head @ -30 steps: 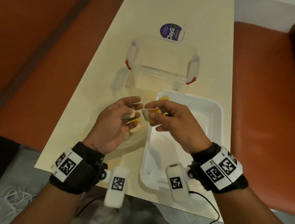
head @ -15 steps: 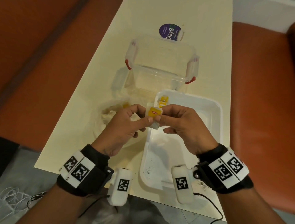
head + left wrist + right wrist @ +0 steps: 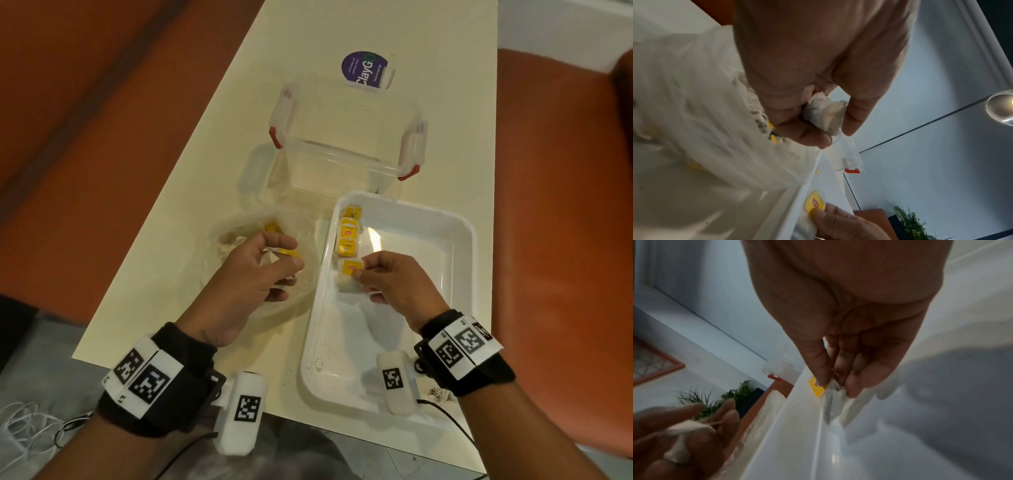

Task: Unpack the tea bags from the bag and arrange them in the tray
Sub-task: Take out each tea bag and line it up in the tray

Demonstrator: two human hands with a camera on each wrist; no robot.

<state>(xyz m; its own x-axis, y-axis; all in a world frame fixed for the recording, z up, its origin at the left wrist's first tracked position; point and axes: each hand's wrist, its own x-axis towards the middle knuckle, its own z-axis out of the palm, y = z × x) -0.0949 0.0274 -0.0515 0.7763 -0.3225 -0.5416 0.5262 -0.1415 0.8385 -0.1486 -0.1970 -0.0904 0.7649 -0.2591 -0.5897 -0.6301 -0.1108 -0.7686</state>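
Observation:
A white tray (image 3: 459,240) lies on the table with a row of yellow-tagged tea bags (image 3: 348,236) along its left wall. My right hand (image 3: 368,277) pinches another tea bag (image 3: 349,274) by its yellow tag (image 3: 817,388), low over the tray at the near end of that row. Left of the tray sits a clear plastic bag (image 3: 239,236) with more tea bags inside. Over this bag my left hand (image 3: 287,263) grips a white tea bag (image 3: 825,112) between thumb and fingers.
A clear lidless container (image 3: 346,137) with red clips stands just behind the tray, and a purple round label (image 3: 364,70) lies behind it. Orange seats flank the cream table (image 3: 191,219). Tea crumbs dot the tray's near end.
The hands were together at the tray's left rim and have parted. The right hand carried a tea bag down into the tray. The left hand went back over the plastic bag.

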